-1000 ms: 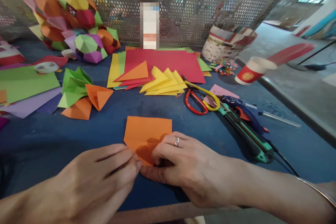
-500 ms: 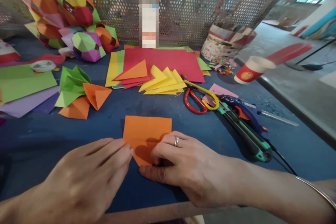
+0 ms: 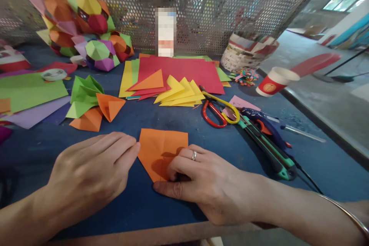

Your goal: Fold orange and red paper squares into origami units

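Pressing creased orange paper (image 3: 161, 150) flat w/ both hands, L (image 3: 89, 173) & R (image 3: 207, 184).

Orange paper (image 3: 161, 150): flat on blue bench (image 3: 201, 138), partly folded.
Right hand (image 3: 201, 182): pressing near corner down.
Left hand (image 3: 89, 171): fingertips at left edge.
Scissors (image 3: 217, 109): just beyond, right.

Left hand (image 3: 89, 171): palm down, fingers straight and together, pointing right; forearm crosses the near edge of the desk (image 3: 37, 150). Right hand (image 3: 207, 186): palm down, fingers curled, tips pressing down, thumb stretched leftward; forearm from the near right corner.
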Action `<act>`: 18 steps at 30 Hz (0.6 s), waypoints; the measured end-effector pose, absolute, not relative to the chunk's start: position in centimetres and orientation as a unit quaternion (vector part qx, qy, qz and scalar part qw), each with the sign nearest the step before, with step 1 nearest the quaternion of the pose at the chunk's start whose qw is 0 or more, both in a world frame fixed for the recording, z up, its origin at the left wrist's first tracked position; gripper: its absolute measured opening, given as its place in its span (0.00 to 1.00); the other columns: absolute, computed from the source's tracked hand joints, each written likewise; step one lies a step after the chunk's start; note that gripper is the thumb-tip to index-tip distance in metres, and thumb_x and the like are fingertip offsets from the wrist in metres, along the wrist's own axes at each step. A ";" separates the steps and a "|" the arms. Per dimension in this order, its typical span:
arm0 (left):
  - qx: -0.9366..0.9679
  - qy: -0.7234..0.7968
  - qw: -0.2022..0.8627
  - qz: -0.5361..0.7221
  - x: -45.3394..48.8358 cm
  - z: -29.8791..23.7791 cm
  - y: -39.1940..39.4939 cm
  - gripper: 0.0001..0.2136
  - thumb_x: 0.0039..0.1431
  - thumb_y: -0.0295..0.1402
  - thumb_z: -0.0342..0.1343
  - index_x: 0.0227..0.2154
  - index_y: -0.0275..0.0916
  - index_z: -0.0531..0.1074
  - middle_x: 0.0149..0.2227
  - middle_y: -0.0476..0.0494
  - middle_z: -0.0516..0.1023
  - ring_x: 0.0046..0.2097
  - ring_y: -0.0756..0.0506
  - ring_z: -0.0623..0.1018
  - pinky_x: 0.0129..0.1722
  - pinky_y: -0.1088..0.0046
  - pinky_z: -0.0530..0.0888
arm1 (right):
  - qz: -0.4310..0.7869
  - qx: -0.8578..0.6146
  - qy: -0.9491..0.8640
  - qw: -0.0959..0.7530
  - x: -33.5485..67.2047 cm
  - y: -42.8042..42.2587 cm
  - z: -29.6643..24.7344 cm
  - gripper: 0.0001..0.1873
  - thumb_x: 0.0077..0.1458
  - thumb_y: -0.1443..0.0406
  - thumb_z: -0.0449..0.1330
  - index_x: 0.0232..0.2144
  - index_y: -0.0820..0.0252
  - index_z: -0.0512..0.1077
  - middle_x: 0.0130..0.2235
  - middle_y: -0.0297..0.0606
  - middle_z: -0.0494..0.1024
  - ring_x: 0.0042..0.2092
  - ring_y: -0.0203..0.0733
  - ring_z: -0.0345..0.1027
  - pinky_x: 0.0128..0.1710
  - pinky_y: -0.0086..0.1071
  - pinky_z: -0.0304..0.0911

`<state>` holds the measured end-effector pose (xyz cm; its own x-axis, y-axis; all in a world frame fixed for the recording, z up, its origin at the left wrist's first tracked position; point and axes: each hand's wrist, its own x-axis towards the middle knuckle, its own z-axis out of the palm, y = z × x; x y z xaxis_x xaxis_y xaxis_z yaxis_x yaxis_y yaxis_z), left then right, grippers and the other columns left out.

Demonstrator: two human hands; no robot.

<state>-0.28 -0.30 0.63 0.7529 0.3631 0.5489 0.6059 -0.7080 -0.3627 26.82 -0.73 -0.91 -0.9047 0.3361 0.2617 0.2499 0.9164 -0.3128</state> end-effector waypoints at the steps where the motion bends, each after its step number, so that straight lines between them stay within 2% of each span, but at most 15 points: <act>1: -0.891 -0.277 0.264 -0.243 -0.4 0.5 -0.5 0.14 0.67 0.17 0.47 0.40 0.35 0.78 0.37 0.42 0.87 0.38 0.42 0.86 0.40 0.63 0.81 | 0.138 -0.145 -0.965 0.168 26.8 -0.8 -0.9 0.20 0.69 0.66 0.58 0.60 0.62 0.74 0.45 0.42 0.77 0.41 0.44 0.66 0.45 0.39 0.63; 4: -0.907 -0.246 0.190 -0.283 -0.9 -0.5 -1.0 0.15 0.67 0.18 0.49 0.47 0.37 0.78 0.41 0.46 0.87 0.43 0.45 0.87 0.49 0.69 0.82 | 0.118 -0.167 -0.949 0.241 26.9 -0.8 -0.8 0.19 0.70 0.71 0.54 0.59 0.65 0.74 0.45 0.42 0.79 0.43 0.43 0.69 0.46 0.38 0.66; 7: -0.945 -0.192 0.084 -0.251 -1.3 -1.5 -1.4 0.19 0.67 0.18 0.48 0.53 0.35 0.77 0.48 0.42 0.86 0.51 0.46 0.85 0.57 0.71 0.81 | 0.058 -0.286 -0.903 0.316 27.2 -0.4 -0.7 0.22 0.66 0.78 0.50 0.57 0.65 0.74 0.47 0.46 0.78 0.46 0.45 0.70 0.48 0.40 0.69; 10: -0.958 -0.170 0.008 -0.233 -1.3 -1.8 -1.8 0.19 0.68 0.19 0.49 0.56 0.34 0.76 0.52 0.39 0.84 0.57 0.44 0.83 0.61 0.70 0.79 | 0.005 -0.393 -0.868 0.303 27.4 0.5 -1.0 0.25 0.62 0.81 0.49 0.56 0.65 0.74 0.49 0.50 0.75 0.50 0.50 0.70 0.51 0.47 0.72; 14: -0.956 -0.173 0.028 -0.234 -0.5 -1.1 -2.1 0.13 0.73 0.29 0.54 0.56 0.35 0.76 0.53 0.41 0.84 0.56 0.43 0.82 0.60 0.68 0.79 | 0.024 -0.421 -0.870 0.257 27.7 1.3 -1.5 0.27 0.59 0.82 0.49 0.56 0.67 0.73 0.52 0.53 0.75 0.53 0.54 0.70 0.54 0.53 0.72; 16: -0.959 -0.173 0.041 -0.220 0.0 -0.7 -2.0 0.14 0.76 0.33 0.52 0.57 0.36 0.75 0.53 0.41 0.85 0.54 0.42 0.83 0.55 0.67 0.81 | 0.043 -0.418 -0.873 0.248 27.7 1.4 -1.6 0.27 0.59 0.82 0.50 0.57 0.66 0.72 0.53 0.52 0.76 0.56 0.54 0.70 0.57 0.54 0.71; 18: -0.962 -0.172 0.029 -0.211 0.4 -0.4 -1.8 0.14 0.76 0.32 0.50 0.57 0.36 0.75 0.53 0.40 0.84 0.52 0.42 0.84 0.51 0.68 0.82 | 0.063 -0.421 -0.874 0.236 27.7 1.3 -1.7 0.27 0.60 0.82 0.50 0.58 0.66 0.71 0.55 0.52 0.78 0.57 0.54 0.70 0.59 0.55 0.71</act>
<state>0.37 -1.77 -0.43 0.8520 0.3191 0.4150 0.3435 -0.9390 0.0168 27.68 1.33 -1.66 -0.5341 0.7649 0.3600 0.7053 0.6379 -0.3092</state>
